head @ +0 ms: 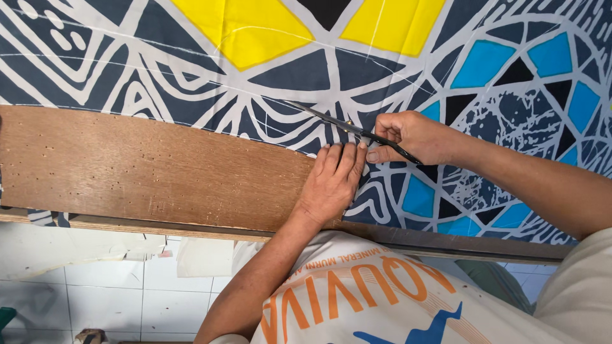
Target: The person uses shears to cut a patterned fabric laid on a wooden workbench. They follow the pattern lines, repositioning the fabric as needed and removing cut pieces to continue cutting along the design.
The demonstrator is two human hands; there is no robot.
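Black scissors point(347, 126), one pair, in right hand point(414, 137); left hand point(331, 181) flat on fabric point(255, 76).

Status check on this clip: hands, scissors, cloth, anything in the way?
Right hand shut on scissors, blades on patterned cloth. Left hand flat, open, pressing cloth edge beside wooden board. Nothing across the blades.

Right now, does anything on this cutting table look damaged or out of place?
Nothing is spilled or askew. The brown wooden board is peppered with small holes, looking worn. The patterned fabric lies flat.
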